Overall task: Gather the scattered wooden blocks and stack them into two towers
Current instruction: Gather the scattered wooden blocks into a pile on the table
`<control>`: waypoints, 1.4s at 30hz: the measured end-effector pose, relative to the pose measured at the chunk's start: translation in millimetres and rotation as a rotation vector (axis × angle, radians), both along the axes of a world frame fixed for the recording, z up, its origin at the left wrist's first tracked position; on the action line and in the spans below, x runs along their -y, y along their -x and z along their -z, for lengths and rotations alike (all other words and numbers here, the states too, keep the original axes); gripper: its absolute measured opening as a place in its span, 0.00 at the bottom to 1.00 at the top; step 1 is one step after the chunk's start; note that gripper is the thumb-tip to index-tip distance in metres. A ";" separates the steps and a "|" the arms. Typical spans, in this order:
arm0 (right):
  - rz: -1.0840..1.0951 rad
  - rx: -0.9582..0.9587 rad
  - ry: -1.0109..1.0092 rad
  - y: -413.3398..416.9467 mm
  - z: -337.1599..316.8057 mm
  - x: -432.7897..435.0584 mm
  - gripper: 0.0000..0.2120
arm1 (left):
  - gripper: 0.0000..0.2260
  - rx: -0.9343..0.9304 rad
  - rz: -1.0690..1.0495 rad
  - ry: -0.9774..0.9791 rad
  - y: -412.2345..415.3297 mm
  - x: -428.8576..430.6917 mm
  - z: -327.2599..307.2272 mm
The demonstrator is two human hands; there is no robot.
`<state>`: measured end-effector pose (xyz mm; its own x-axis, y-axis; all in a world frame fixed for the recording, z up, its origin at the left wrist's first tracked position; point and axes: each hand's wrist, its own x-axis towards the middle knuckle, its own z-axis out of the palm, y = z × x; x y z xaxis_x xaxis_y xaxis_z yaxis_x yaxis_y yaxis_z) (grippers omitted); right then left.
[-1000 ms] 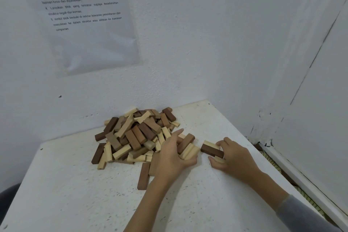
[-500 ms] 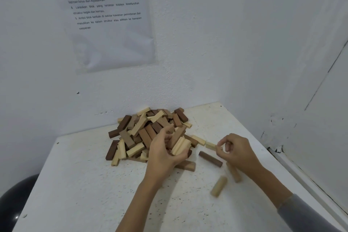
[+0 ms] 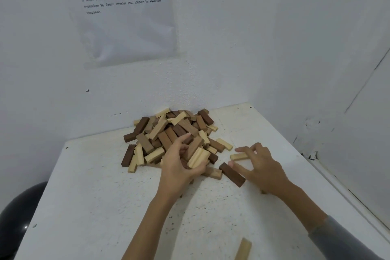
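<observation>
I stand over a white table [image 3: 105,207] pushed into a corner, with a printed sheet [image 3: 124,17] taped to the wall behind the pile of wooden blocks [image 3: 168,135], which lies heaped at the table's far edge in a mix of dark, mid-brown and pale pieces. Well off to the left of the pile, below the table's edge, shows a black rounded object [image 3: 20,215]. My left hand [image 3: 181,164] is at the pile's near right side, fingers curled round a bundle of blocks, two pale ones on top. My right hand [image 3: 259,167] is just right of the pile, fingers loosely spread and grasping nothing; a pale block [image 3: 238,156] lies between forefinger and thumb. A dark brown block [image 3: 232,174] lies flat beside the thumb. Nearer me, well apart from the pile, lies another pale block [image 3: 243,249].
</observation>
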<state>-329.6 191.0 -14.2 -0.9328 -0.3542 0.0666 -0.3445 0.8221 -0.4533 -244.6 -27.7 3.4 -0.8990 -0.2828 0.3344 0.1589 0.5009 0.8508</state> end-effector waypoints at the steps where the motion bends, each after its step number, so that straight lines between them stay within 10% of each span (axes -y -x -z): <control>1: -0.043 0.002 -0.051 -5.5 0.2 1.5 0.27 | 0.31 -0.001 0.000 0.000 -1.2 -2.8 0.4; 5: -0.123 -0.113 -0.205 -22.4 3.1 4.3 0.29 | 0.31 0.010 0.015 0.010 -7.4 -12.9 2.6; 19: -0.033 0.124 0.244 -38.2 -17.9 -28.3 0.09 | 0.33 0.050 0.067 -0.019 -53.9 -30.6 18.7; 29: -0.038 -0.042 -0.084 -45.3 -6.8 -16.1 0.31 | 0.32 0.039 0.081 -0.024 -73.7 -34.7 21.2; 42: -0.156 0.217 0.289 -52.2 -25.1 -32.3 0.09 | 0.30 0.083 0.053 -0.190 -80.0 -45.6 17.0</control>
<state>-277.4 223.2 10.8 -0.8725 -0.4886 -0.0086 -0.3259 0.5948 -0.7349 -164.5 17.9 -13.7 -0.9366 -0.2852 0.2036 0.1060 0.3234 0.9403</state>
